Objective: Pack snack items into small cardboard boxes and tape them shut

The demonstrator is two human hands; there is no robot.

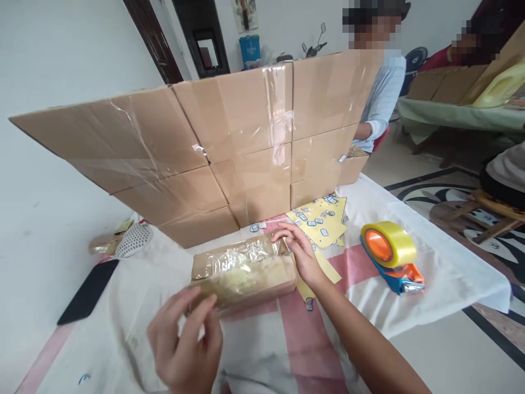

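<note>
A small cardboard box (254,284) with shiny clear plastic or tape on its upper side lies on the cloth in front of me. Along its near side a flap or wall looks smeared by motion. My right hand (301,251) grips the box's right end, fingers bent over the top edge. At the near left corner is my left hand (184,334), slightly blurred, its fingers curved and apart. Its fingertips overlap the box's edge, and whether they touch it I cannot tell. Nothing shows inside that hand.
Behind the box stands a tall wall of taped cardboard boxes (250,126). Yellow sheets with stickers (322,219) lie beside it. To the right sits a tape dispenser (389,254); a dark phone-like slab (88,290) lies left. A person (385,93) sits beyond the boxes.
</note>
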